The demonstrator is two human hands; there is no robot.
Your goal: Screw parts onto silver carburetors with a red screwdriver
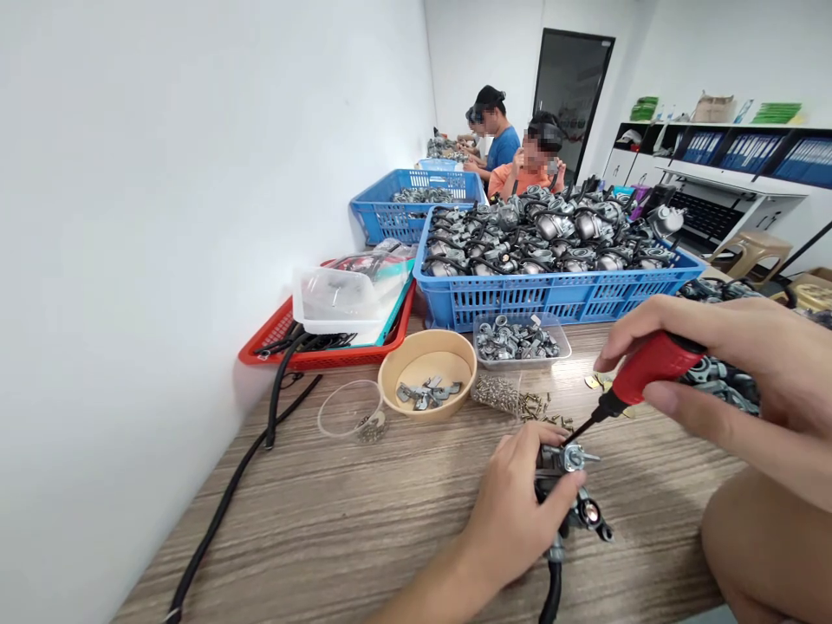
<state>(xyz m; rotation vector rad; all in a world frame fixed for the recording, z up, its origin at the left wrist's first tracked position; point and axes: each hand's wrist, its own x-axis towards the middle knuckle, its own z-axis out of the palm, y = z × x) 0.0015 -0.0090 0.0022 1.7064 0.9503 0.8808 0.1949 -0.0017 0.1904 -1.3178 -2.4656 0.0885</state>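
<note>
On the wooden table, my left hand [520, 498] grips a carburetor [572, 507] from its left side, fingers over the top and thumb across the front. A black hose [551, 589] hangs from the carburetor toward the near edge. My right hand [734, 373] holds a screwdriver [653, 368] with a red handle and black shaft. The shaft slants down to the left, and its tip meets the top of the carburetor beside a small metal fitting. My left fingers partly hide the contact point. Loose screws [536, 406] lie just behind the carburetor.
A blue crate [559, 299] heaped with carburetors stands behind. Nearer are a clear tray [564, 351] of metal parts, a beige bowl [425, 407] with flat pieces, and a red basket [325, 355]. Black hoses [224, 503] lie at left beside the white wall. Co-workers [503, 143] sit farther back.
</note>
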